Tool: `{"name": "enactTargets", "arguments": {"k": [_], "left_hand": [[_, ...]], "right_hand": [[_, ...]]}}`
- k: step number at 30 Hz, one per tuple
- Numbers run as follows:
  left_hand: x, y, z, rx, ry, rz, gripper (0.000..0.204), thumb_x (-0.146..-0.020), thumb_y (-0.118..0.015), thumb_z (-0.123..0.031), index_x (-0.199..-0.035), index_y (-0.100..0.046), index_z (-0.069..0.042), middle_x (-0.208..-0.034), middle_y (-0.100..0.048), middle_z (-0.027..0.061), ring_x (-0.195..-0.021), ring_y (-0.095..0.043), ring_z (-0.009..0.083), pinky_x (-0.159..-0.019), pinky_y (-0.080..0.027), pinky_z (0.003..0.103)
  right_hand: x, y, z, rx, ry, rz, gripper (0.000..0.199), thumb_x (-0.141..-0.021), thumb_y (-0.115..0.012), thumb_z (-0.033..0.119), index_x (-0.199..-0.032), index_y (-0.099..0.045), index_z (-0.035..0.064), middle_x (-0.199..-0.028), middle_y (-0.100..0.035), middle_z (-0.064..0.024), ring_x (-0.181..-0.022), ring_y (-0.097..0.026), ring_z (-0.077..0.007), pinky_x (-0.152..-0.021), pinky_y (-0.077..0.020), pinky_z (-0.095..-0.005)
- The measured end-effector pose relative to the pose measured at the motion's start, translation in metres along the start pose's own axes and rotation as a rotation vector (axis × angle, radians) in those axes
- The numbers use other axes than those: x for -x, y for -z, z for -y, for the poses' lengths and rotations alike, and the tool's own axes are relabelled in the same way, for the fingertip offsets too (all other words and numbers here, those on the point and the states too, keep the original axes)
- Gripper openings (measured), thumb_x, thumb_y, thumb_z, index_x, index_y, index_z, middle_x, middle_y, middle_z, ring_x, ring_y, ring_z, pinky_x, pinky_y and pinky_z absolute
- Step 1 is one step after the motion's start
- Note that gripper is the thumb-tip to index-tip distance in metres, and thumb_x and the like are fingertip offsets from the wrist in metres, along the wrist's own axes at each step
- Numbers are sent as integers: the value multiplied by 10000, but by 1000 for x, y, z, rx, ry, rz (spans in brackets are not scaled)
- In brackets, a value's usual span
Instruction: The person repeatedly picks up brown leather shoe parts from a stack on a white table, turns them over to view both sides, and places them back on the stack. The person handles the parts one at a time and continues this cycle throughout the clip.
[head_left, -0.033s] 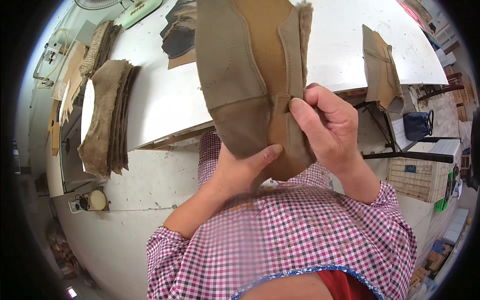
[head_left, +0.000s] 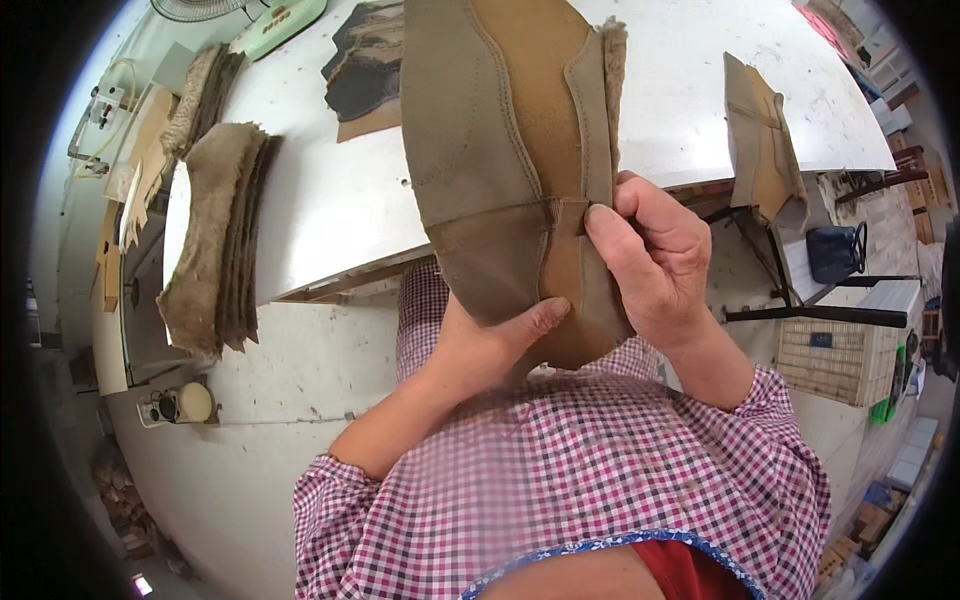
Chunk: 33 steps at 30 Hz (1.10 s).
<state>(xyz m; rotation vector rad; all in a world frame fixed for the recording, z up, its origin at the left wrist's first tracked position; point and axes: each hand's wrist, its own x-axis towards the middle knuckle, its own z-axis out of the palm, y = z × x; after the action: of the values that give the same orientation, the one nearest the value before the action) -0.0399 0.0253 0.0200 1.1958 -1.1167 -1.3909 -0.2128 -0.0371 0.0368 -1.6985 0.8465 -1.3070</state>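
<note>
Panel (head_left: 455, 120) held up by table's (head_left: 310, 210) near edge. Left hand (head_left: 485, 345) grips lower end; right hand (head_left: 660, 260) pinches side near cross seam (head_left: 485, 213) (fuzzy edge above). Seam check, seemingly; next move calls for steady left hold.

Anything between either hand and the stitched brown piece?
Nothing visible. The left hand holds the stitched brown piece near its lower end, thumb on the front; the right hand pinches its right edge. Left fingers are hidden behind it.
</note>
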Motion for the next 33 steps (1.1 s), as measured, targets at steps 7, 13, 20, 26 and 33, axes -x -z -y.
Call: {"name": "enactTargets", "arguments": {"k": [7, 13, 20, 26, 33], "left_hand": [[1, -1, 3, -22, -20, 16, 444, -838, -743, -86, -1223, -541, 5, -1147, -611, 75, -1043, -586, 178, -881, -494, 322], [-1, -1, 2, -7, 48, 81, 487, -843, -728, -101, -1257, -499, 15, -1173, -596, 100, -1066, -573, 190, -897, -492, 334], [-2, -2, -1, -32, 111, 106, 498, -840, -736, -110, -1256, -491, 14, -1164, -594, 104, -1052, -574, 198, -897, -492, 336], [-2, -5, 3, 38, 151, 138, 563, -842, -739, -119, -1299, -438, 14, -1215, -567, 118, -1099, -552, 209, -932, -472, 344], [-5, -4, 4, 75, 161, 187, 603, -841, -737, -106, -1331, -405, 12, -1256, -543, 127, -1140, -531, 220, -967, -451, 357]], "right_hand": [[-13, 3, 17, 161, 16, -82, 217, -886, -627, 56, -706, -510, 18, -623, -459, 19, -563, -391, -46, -465, -336, -233], [-15, 11, 5, 5, -14, -55, 233, -897, -639, 85, -709, -525, 10, -599, -464, 10, -549, -398, -44, -454, -338, -237], [-28, 14, 21, 131, -37, -93, 264, -912, -618, 85, -687, -496, 19, -590, -428, 31, -550, -354, -31, -450, -298, -227], [-27, 14, 8, -93, 4, -132, 277, -913, -608, 80, -676, -468, 53, -605, -403, 66, -565, -320, -22, -459, -272, -217], [-38, 21, 18, -94, -52, -187, 272, -941, -636, 172, -723, -533, 46, -623, -425, 88, -567, -331, -7, -472, -272, -192]]}}
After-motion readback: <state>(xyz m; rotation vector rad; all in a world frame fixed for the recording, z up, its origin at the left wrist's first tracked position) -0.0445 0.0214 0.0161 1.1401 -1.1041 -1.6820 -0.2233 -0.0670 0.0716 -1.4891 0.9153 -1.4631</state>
